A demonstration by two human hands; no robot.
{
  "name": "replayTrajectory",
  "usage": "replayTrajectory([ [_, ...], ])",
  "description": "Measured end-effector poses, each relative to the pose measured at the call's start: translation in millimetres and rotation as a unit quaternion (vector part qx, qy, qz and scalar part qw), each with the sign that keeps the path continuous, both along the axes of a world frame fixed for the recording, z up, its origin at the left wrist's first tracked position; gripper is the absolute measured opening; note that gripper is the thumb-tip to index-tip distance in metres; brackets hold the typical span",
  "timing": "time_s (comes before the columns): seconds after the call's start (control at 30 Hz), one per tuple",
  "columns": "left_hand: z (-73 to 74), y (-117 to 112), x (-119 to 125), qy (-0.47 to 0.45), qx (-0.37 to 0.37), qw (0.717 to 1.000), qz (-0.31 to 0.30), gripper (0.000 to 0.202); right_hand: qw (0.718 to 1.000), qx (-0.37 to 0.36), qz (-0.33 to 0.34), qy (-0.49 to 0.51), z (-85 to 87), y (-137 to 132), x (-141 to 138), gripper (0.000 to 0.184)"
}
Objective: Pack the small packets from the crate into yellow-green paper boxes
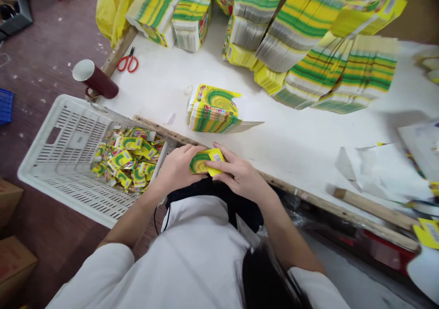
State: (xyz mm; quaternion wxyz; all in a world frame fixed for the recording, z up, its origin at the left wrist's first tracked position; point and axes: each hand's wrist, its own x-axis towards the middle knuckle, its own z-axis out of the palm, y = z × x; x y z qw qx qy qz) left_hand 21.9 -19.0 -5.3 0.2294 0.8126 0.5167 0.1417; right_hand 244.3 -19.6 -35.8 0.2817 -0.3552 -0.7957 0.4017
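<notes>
Between my two hands, just off the table's front edge, is a small yellow-and-green printed box (199, 163). My left hand (180, 168) wraps round its left end. At the right end, where a yellow flap with a barcode sticks out, the fingers of my right hand (240, 174) press on it. Beyond my hands a stack of flat printed cartons (214, 110) lies on the white table (267, 149). To the left, a white plastic basket (73, 155) holds a heap of small filled boxes (128, 158).
Bundles of flat cartons (308, 25) are piled at the table's back. Red-handled scissors (127, 63) and a dark red cup (99, 81) lie at the left edge, near a yellow bag (116, 11). Paper scraps (366, 167) and a wooden strip (373, 206) are at the right.
</notes>
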Motion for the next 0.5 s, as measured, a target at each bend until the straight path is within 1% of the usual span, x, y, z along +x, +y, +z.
replayTrajectory([
  [0.03,0.4,0.7,1.4,0.005,0.002,1.0,-0.006,0.054,1.0,-0.004,0.009,-0.007,3.4,2.1,1.8,0.033],
  [0.07,0.5,1.1,3.1,0.009,0.008,1.0,-0.006,0.053,1.0,-0.007,0.004,-0.009,5.5,3.6,1.8,0.032],
  [0.13,0.3,1.2,6.5,0.016,0.026,0.999,0.01,0.052,0.999,-0.001,-0.046,0.008,5.4,4.0,-3.9,0.026],
  [0.2,0.2,0.4,8.9,0.025,0.038,0.999,0.028,0.052,0.993,0.007,-0.109,0.038,1.5,1.1,-15.0,0.02],
  [0.23,0.8,-0.4,8.9,0.033,0.038,0.998,0.03,0.053,0.991,0.007,-0.127,0.048,-0.4,-1.1,-20.9,0.019],
  [0.27,2.1,-1.4,7.5,0.043,0.034,0.998,0.026,0.054,0.99,0.003,-0.128,0.05,-1.1,-3.2,-26.1,0.022],
  [0.3,4.4,-2.6,4.3,0.052,0.023,0.998,0.019,0.055,0.992,-0.005,-0.116,0.046,-0.1,-4.9,-29.9,0.028],
  [0.37,12.1,-5.3,-9.6,0.068,-0.013,0.998,0.006,0.057,0.996,-0.016,-0.077,0.039,7.9,-4.8,-32.1,0.053],
  [0.4,17.4,-6.7,-20.7,0.078,-0.033,0.996,0.005,0.058,0.997,-0.012,-0.065,0.041,14.4,-2.3,-30.6,0.067],
  [0.43,23.4,-8.0,-34.5,0.095,-0.05,0.994,0.009,0.059,0.997,0.004,-0.067,0.047,21.8,2.3,-27.8,0.076],
  [0.47,29.5,-9.0,-50.3,0.122,-0.059,0.991,0.021,0.06,0.995,0.03,-0.086,0.051,28.9,9.0,-24.2,0.077],
  [0.5,35.3,-9.9,-67.3,0.161,-0.056,0.985,0.039,0.062,0.989,0.065,-0.122,0.048,35.1,17.5,-20.4,0.07],
])
